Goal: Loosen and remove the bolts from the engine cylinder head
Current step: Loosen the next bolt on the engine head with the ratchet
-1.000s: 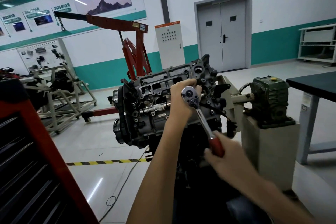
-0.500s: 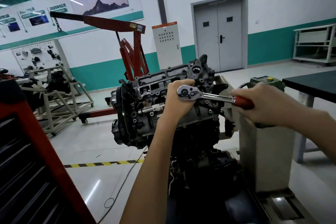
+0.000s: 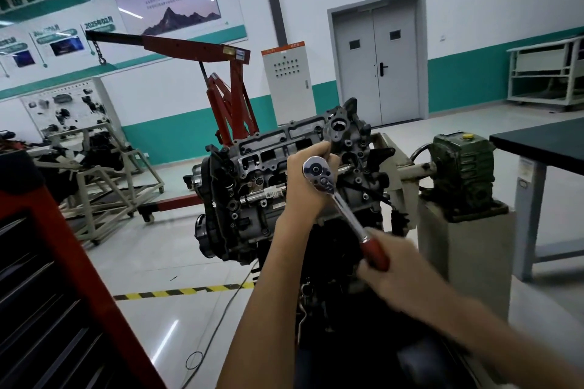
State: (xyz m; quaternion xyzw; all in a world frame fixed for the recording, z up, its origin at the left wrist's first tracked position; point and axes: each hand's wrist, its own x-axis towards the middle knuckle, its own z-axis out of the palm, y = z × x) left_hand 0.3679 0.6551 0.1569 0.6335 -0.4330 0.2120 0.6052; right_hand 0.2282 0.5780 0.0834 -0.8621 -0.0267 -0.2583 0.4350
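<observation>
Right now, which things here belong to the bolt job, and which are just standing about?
In the job: cylinder head; ratchet wrench; left hand gripping at its head; right hand holding its red handle.
Standing about: red engine hoist; grey cabinet; black-topped table; white shelf rack.

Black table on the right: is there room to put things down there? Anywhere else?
Yes, the visible part of the black table is bare. The floor between the striped tape and the red crane leg is open too. It is crowded at the cylinder head, where the left hand and right hand hold the ratchet.
</observation>
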